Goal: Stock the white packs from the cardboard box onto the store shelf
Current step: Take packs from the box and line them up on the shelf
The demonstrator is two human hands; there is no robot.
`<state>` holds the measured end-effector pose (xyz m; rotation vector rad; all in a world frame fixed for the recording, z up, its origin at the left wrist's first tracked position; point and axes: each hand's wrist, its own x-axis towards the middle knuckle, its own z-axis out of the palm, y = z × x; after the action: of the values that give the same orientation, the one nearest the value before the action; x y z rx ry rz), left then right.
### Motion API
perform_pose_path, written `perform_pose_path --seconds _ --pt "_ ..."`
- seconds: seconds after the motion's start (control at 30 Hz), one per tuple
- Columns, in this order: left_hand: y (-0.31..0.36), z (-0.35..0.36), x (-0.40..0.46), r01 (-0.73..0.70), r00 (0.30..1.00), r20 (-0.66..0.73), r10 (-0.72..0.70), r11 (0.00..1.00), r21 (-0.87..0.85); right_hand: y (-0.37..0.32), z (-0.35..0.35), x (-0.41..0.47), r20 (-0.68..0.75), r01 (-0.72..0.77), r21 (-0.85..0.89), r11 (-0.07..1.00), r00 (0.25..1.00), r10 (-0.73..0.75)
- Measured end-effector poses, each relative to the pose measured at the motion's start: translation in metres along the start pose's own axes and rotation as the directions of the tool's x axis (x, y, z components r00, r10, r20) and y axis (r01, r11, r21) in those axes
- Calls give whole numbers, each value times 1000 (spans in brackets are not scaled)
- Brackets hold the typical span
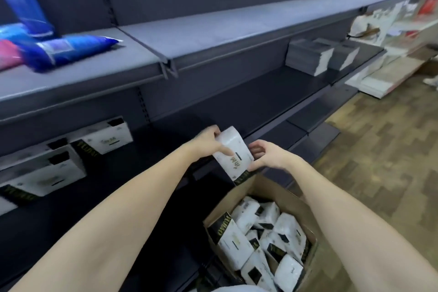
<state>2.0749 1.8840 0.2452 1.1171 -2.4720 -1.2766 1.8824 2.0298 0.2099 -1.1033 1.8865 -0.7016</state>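
The pack (233, 153) held between the left hand (208, 141) and the right hand (265, 156) is seen to be white, marked with dark lettering, small scattered specks and a black end band printed in gold letters, and the same white, black and gold is carried by the packs (265, 239) in the brown cardboard box (279, 191) and by those (42, 173) on the lower shelf. The shelving (213, 38) is finished in plain dark grey, while blue bags (64, 51) and a pink one (7, 57) are shown on the upper board. The floor (384, 154) is patterned in brown wood-look blocks.
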Motion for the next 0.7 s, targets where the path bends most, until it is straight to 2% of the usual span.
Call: perform_pose_path --seconds 0.1,0.23,0.37,0.5,0.6,0.7 --pt "-26 -40 -20 80 995 -48 -91 976 -203 -45 17 7 46 59 -42 997 997 -57" --pt "-57 -87 -58 64 982 -144 -120 937 -343 -111 56 24 112 126 -127 984 987 -112" --pt "-82 -126 -96 27 973 -213 -87 963 -268 -175 101 41 175 272 -192 943 955 -240" --pt "-104 -154 -123 -49 939 -343 -22 979 -196 -222 146 43 245 361 -258 896 922 -301" --pt "-127 -171 -139 -50 927 -374 -8 988 -145 -238 176 46 256 350 -195 916 920 -297" --pt "-158 -185 -156 -74 928 -372 -12 974 -216 -243 196 52 201 306 -71 949 937 -287"
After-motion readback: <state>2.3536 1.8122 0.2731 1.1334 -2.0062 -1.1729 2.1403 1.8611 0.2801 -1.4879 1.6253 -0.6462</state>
